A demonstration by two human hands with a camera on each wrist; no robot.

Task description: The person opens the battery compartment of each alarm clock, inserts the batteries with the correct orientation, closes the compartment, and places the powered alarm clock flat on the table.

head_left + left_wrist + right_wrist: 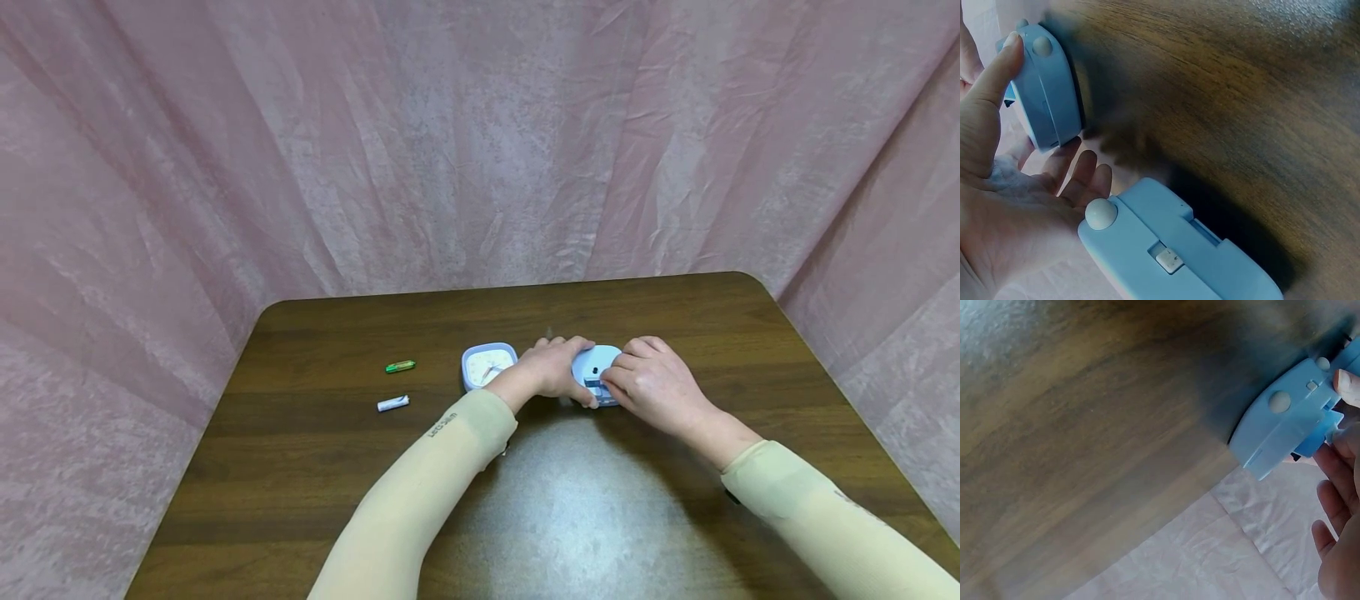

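"Where's the light-blue rounded plastic clock (pixel 602 357)?"
"Back up on the desk (pixel 315 483), in my left grip (pixel 553 367), thumb and fingers clasping its edges; my right grip (pixel 651 383) pinches a flat blue plastic flap (pixel 1319 434) at its back."
"Anything hidden?"
"Its face, and some of its back, behind my right fingers."
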